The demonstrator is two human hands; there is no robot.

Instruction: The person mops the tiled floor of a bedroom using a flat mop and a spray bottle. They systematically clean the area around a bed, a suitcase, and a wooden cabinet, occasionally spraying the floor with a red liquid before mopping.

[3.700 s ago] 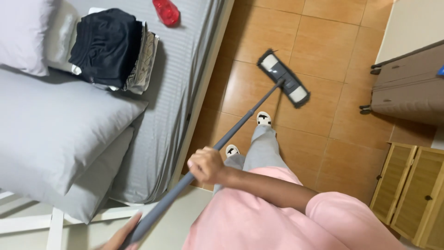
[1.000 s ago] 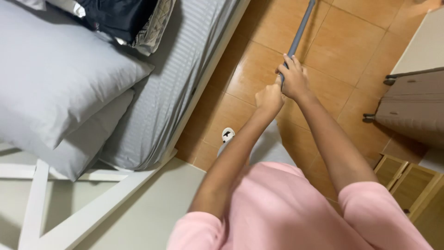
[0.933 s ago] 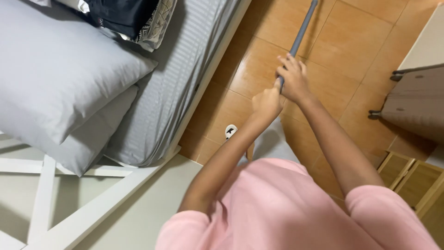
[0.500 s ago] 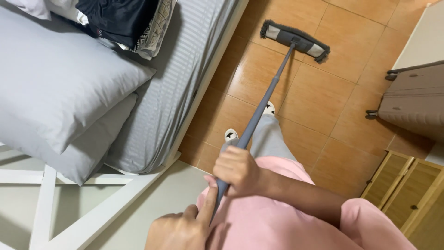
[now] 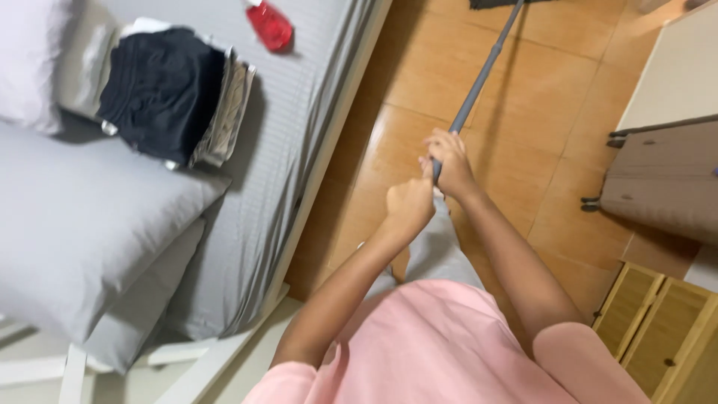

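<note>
Head view: mop pole (image 5: pixel 479 75), grey, ran from the fingers up and away across the tiled floor (image 5: pixel 523 150) to the mop head (image 5: pixel 497 4), only its near edge showing at the top of the frame. Both hands were stacked at the pole's near end. Right hand (image 5: pixel 449 161) sat further along the pole, fingers (image 5: pixel 437 146) curled fully closed around it. Left hand (image 5: pixel 409 206) sat just behind, touching the right, fist closed; the pole end itself was hidden inside it, so the grip is judged, not seen.

Handling, as judged: pole looked stiff, slim, light, smooth enough to twist in a loose palm. Hold is best kept as shown, two hands near the top end, spaced for leverage.

Left of the fingers: bed (image 5: pixel 284 187) with grey sheet, edge near the left hand. Further left, folded clothes (image 5: pixel 172 93), a red bottle (image 5: pixel 271 26), grey pillows (image 5: pixel 82 224). Right of the fingers, well apart: suitcase (image 5: pixel 666 187) and wooden cabinet (image 5: pixel 658 329).
</note>
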